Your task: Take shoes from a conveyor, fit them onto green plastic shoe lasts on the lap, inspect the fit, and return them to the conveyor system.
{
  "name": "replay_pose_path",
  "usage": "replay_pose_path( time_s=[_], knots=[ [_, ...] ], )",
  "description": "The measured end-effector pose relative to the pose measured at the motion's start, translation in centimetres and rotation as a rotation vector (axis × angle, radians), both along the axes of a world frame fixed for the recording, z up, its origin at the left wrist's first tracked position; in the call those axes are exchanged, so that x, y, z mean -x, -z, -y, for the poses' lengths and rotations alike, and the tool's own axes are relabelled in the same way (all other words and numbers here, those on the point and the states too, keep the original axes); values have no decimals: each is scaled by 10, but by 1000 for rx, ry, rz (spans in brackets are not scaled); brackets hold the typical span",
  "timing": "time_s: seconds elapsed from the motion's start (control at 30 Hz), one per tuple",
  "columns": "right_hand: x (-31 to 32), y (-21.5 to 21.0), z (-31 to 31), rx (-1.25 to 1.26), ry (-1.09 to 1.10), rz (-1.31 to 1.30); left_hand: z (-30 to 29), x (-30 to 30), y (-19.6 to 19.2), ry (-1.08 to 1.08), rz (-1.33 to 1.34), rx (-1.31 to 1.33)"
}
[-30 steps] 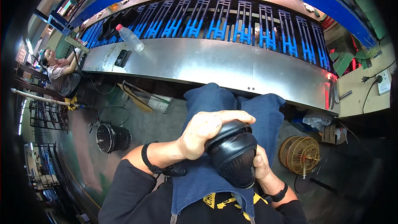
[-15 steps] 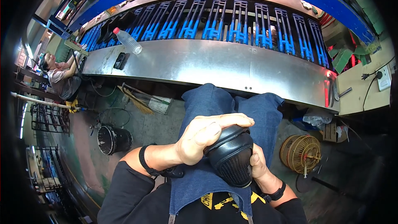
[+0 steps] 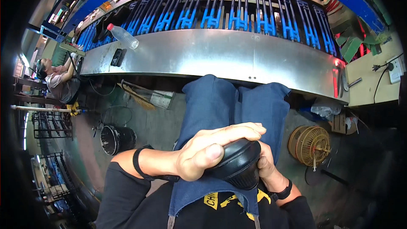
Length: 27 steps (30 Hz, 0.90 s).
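Observation:
Above my lap, both hands hold a rounded black leather-like thing with a stitched seam and a dark perforated patch low on its front. I cannot tell its kind. My left hand lies across its top left, fingers stretched over it and thumb pressed along the near side. My right hand grips it from the right, with curled fingers partly hidden behind it. Its underside is out of sight. A blue denim apron covers my legs beneath it.
Ahead runs a metal bench with a row of blue-and-black bicycle forks behind. A plastic bottle lies on it. A black bucket stands left; a round wicker basket sits right. A person is at far left.
The black thing has tilted, so its perforated patch shows less and its smooth upper part more. My left hand's thumb has come nearer to me. The whole view has shifted slightly.

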State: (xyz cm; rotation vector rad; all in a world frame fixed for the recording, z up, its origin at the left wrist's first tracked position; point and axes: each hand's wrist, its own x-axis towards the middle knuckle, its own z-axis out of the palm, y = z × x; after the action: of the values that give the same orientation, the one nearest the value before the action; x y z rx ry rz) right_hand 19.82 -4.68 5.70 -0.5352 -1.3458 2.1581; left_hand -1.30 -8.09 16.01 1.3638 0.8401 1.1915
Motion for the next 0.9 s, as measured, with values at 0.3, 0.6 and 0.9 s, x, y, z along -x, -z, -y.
replay_pose_path(
  time_s=[0.3, 0.6, 0.9],
  knots=[
    [-4, 8, -1, 113, -46, -28, -11, 18, -31, -13, -599, -414],
    [-5, 19, -3, 224, -19, -6, -1, -6, 15, -243, -526, -460],
    [5, 7, -8, 581, 269, -241, -25, -33, 29, -279, -455, -376]
  ],
)
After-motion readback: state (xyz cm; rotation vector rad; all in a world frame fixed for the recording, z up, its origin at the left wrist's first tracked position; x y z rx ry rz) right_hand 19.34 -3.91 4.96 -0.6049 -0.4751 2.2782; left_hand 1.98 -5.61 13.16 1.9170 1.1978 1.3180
